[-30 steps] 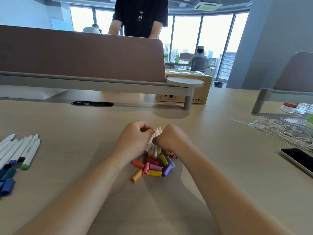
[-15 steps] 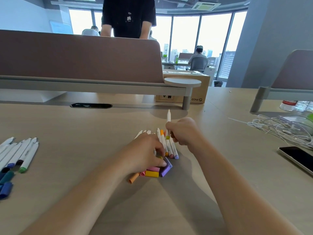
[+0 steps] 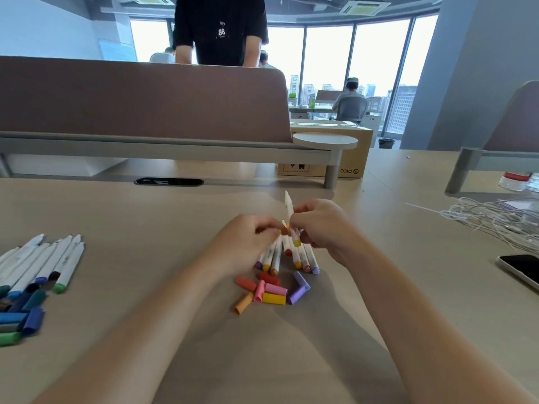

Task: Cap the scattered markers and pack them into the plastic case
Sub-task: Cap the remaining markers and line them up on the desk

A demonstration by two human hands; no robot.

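Just beyond the loose caps (image 3: pixel 274 293) on the table (image 3: pixel 145 287), the right grip (image 3: pixel 320 225) pinches a white marker (image 3: pixel 288 206), tip down; the left grip (image 3: pixel 245 243) curls beside it, blurred, so I cannot tell whether it holds anything.

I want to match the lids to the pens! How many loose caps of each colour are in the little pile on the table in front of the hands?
Red caps: 2
Pink caps: 2
Purple caps: 2
Yellow cap: 1
Orange cap: 1
Total: 8
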